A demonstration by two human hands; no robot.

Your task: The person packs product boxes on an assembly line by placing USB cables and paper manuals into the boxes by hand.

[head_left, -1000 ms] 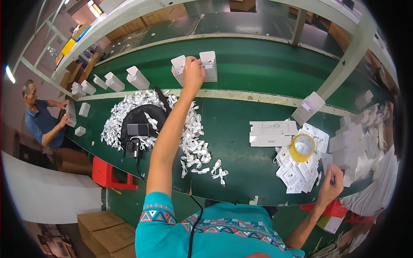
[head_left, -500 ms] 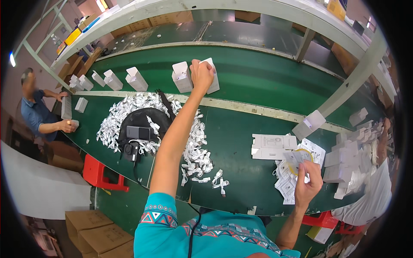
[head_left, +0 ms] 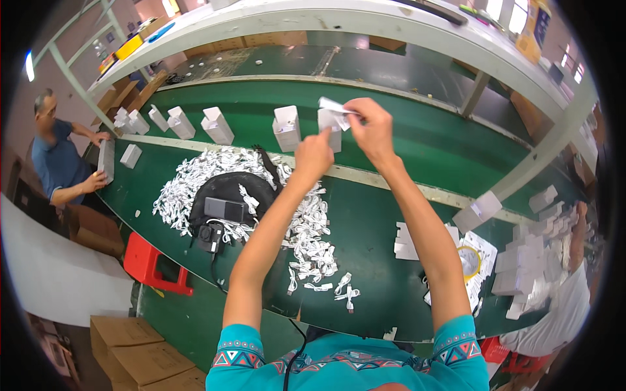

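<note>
In front of me, on the green belt, stands an open white carton [head_left: 335, 138]. My left hand [head_left: 314, 158] grips its near side with curled fingers. Just above the carton's top, my right hand [head_left: 372, 128] pinches a folded white paper leaflet [head_left: 334, 105]. Another open white carton [head_left: 286, 130] stands to the left, apart from my hands. A large heap of white cables [head_left: 310, 238] lies on the table below my left forearm. Behind my right forearm, a yellow tape ring [head_left: 478, 264] rests on a pile of printed leaflets [head_left: 486, 247].
More open cartons [head_left: 217, 126] line the belt leftward. A black pouch [head_left: 225, 186] with a dark device [head_left: 224, 209] lies amid the cables. One carton [head_left: 479, 212] stands right, near stacked cartons [head_left: 518, 267]. A co-worker [head_left: 62, 156] handles cartons at left; another person's arm [head_left: 578, 238] is at right.
My right hand has moved from the leaflet pile up to the carton, bringing a leaflet. My left hand has dropped from the carton's top to its near side. The view has shifted slightly.
</note>
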